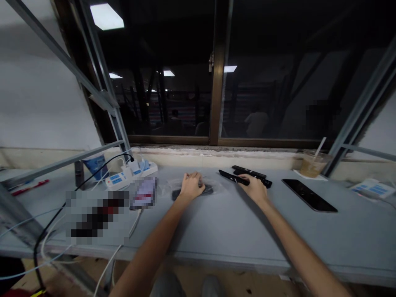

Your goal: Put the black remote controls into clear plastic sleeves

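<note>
Presently, the right hand [254,187] has its fingers gripping the near end of a slim black bar [230,176], which is tilted, its far end pointing left over the counter [222,231]. Further black bars [250,170] lie just behind it. Left hand [192,185]: fingers curled down over clear plastic wrapping [217,186] with a dark item [177,194] inside; whether they pinch it or only rest on it, cannot tell.

Handling estimate: bar probably light and stiff, smooth-faced, so mildly slippery; best taken across its narrow edges, nearer mid-length, since an end hold lets the far tip swing. Fragility uncertain; avoid bending. Wrapping looks thin, soft and crinkly, likely to slide over its contents; take hold through the film, on the firm dark item itself.
</note>
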Motion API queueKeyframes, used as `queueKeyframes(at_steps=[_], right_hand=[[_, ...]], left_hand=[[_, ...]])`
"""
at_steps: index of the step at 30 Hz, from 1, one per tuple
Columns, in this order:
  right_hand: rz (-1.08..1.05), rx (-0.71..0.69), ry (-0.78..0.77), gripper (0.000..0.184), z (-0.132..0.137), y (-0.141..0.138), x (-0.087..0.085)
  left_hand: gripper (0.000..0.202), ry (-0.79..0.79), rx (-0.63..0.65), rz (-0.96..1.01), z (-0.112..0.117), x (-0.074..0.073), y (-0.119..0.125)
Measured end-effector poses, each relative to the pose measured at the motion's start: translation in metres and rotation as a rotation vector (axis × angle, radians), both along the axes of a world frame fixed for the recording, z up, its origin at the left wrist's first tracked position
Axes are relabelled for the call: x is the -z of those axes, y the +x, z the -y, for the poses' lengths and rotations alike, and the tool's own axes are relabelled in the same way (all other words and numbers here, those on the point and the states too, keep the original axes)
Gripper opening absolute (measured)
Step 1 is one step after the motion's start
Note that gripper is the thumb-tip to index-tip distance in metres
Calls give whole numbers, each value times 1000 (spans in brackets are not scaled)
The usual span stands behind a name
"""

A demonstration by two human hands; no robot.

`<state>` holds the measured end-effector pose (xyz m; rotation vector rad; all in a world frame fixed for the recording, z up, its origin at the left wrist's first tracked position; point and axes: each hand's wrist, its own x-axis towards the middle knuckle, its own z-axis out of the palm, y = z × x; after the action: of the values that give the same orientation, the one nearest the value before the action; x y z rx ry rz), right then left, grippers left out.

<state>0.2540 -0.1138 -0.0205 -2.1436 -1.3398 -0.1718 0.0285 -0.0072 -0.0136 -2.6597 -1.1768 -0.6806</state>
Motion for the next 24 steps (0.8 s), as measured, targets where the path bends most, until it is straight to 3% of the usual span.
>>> queueKeyframes(at_steps=[6,10,14,19,24], right_hand=[[14,-4,198,32,3,-6,-9],[44,-173,469,28,1,0,-4],[93,-312,701,32,0,0,-1],[223,-434,798,43,2,-8,-5],[330,-436,903,40,3,-10,-9]], left_hand=[[18,-5,-40,-59,-1,-4,1],[22,21,-91,6,-2,-6,1],[25,66,-46,61,-2,-5,1],[46,66,-10,199,-4,-2,0],[44,52,-4,293,-5,-2,1]])
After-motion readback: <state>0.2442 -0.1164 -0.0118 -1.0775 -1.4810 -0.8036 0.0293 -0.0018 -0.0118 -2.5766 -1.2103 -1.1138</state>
